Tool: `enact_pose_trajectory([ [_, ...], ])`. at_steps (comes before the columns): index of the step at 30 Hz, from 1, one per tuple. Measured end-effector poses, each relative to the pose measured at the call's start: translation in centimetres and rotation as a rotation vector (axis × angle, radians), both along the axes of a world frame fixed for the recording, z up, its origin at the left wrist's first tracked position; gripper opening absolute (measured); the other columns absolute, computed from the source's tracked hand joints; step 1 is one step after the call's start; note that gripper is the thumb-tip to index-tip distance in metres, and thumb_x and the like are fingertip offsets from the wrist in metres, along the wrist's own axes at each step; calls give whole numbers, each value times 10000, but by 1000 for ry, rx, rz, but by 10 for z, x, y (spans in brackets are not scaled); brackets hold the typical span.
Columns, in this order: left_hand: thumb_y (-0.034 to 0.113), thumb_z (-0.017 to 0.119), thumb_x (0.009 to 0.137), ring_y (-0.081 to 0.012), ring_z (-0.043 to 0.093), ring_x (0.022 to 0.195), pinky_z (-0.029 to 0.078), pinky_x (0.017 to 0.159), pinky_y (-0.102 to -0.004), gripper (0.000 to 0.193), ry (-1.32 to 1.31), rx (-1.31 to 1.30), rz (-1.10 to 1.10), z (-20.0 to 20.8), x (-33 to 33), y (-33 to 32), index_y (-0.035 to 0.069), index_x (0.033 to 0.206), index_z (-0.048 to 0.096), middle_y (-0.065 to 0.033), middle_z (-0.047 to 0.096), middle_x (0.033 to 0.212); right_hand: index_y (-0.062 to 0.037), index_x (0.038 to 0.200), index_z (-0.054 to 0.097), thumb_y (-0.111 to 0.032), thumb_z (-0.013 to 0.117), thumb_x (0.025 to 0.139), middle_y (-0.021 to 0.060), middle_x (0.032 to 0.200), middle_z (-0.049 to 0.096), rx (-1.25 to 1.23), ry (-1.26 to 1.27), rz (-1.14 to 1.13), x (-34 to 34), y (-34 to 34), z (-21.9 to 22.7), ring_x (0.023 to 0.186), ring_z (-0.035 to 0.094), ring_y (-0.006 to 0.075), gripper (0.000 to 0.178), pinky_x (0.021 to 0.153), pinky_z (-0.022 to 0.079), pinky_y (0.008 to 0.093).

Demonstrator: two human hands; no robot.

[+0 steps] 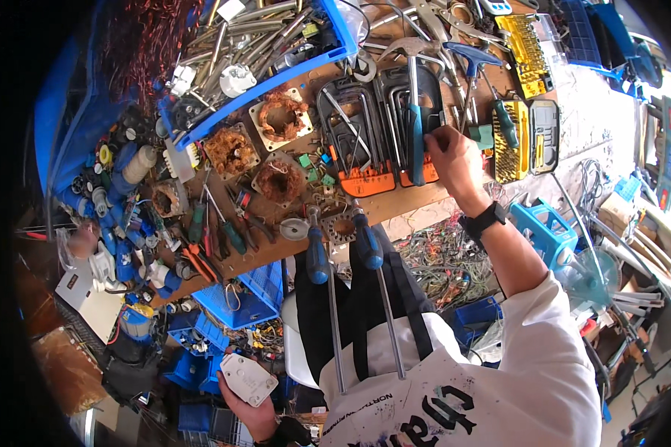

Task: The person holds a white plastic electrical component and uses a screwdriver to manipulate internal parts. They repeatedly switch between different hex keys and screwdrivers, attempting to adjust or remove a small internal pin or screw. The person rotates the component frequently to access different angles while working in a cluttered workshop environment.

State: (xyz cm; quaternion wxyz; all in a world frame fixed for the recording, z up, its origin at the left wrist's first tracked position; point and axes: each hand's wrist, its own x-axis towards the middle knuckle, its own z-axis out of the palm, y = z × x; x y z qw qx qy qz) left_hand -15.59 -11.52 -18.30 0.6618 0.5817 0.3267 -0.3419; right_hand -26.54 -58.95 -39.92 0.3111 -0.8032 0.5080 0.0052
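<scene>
My left hand is down at the lower left, its fingers wrapped around a flat whitish plate with cut corners. My right hand reaches over the bench, fingers drawn together at the edge of a hex key set in a black and orange case. What its fingertips grip, if anything, is hidden. Just left of that hand lies a claw hammer with a teal handle, across the case. Two long screwdrivers with blue handles have their handles by the bench edge and their shafts over my lap.
Rusty, copper-wound motor parts sit on the wooden bench, with pliers and screwdrivers near its front edge. A blue crate of metal rods stands behind. Yellow bit sets lie to the right. Tangled wires cover the floor beside a blue stool.
</scene>
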Motion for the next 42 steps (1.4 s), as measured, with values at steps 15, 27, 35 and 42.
enact_pose_trajectory([
  [15, 379, 387, 1055, -267, 624, 1092, 528, 908, -407, 501, 3, 158, 153, -7, -10, 0, 69, 1445, 439, -93, 583, 1326, -95, 960, 657, -190, 633, 898, 112, 900, 644, 79, -147, 568, 46, 37, 10, 808, 652, 346, 116, 696, 528, 444],
  [27, 457, 357, 1045, -263, 654, 977, 563, 755, -399, 530, 12, 219, 168, -9, -20, 25, 134, 1458, 438, -115, 640, 1170, -163, 959, 701, -184, 625, 896, 80, 895, 642, -37, 12, 758, 80, 35, -10, 797, 675, 306, 101, 676, 543, 434],
  [35, 419, 357, 1056, -243, 660, 992, 519, 897, -375, 516, 18, 208, 142, -7, -18, 23, 76, 1421, 482, -76, 661, 1173, -124, 911, 696, -181, 656, 871, 81, 865, 640, -28, 5, 752, 74, 36, -11, 755, 659, 325, 81, 652, 536, 440],
  [42, 417, 354, 1057, -243, 662, 1001, 524, 890, -381, 509, -138, 358, -90, -12, -20, 24, 77, 1410, 490, -79, 661, 1171, -85, 881, 707, -225, 673, 862, 118, 846, 647, -9, 120, 676, 68, 49, -7, 751, 657, 343, 145, 676, 526, 457],
])
